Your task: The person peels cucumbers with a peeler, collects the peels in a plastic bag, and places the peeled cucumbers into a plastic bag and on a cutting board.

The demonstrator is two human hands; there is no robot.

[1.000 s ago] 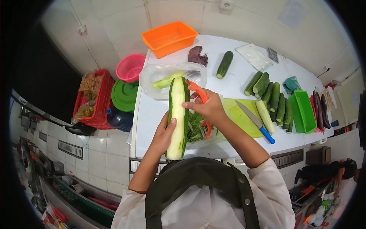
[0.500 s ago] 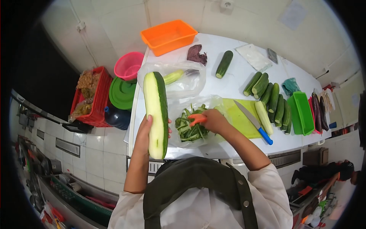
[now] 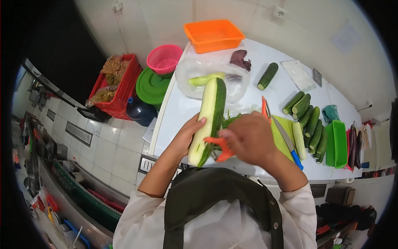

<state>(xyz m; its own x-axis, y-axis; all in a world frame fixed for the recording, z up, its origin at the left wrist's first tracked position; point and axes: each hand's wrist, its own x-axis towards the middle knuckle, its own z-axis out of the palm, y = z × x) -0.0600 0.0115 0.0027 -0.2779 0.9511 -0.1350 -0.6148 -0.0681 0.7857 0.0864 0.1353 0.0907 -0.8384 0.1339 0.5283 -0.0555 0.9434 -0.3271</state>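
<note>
My left hand (image 3: 189,135) is wrapped around a large, partly peeled zucchini (image 3: 209,114), tilted over the table's front edge. Its left side is pale and bare; dark green skin covers the right side. My right hand (image 3: 253,139) grips an orange peeler (image 3: 224,150), its head against or very near the zucchini's lower right side. Behind that hand an orange piece with a metal strip (image 3: 264,107) sticks out. Green peelings (image 3: 230,120) in a clear plastic bag lie beneath, mostly hidden by the right hand.
A green cutting board (image 3: 278,132) holds a blue-handled knife (image 3: 291,147) and a peeled zucchini (image 3: 298,139). Several unpeeled zucchini (image 3: 313,122) lie right, beside a green basket (image 3: 336,143). An orange tub (image 3: 214,37) and plastic bag (image 3: 238,89) sit farther back; a pink bowl (image 3: 164,60) stands left.
The peeler has come from above the peelings to the zucchini's lower right side. The zucchini now leans more to the right. The whole view has shifted and turned.
</note>
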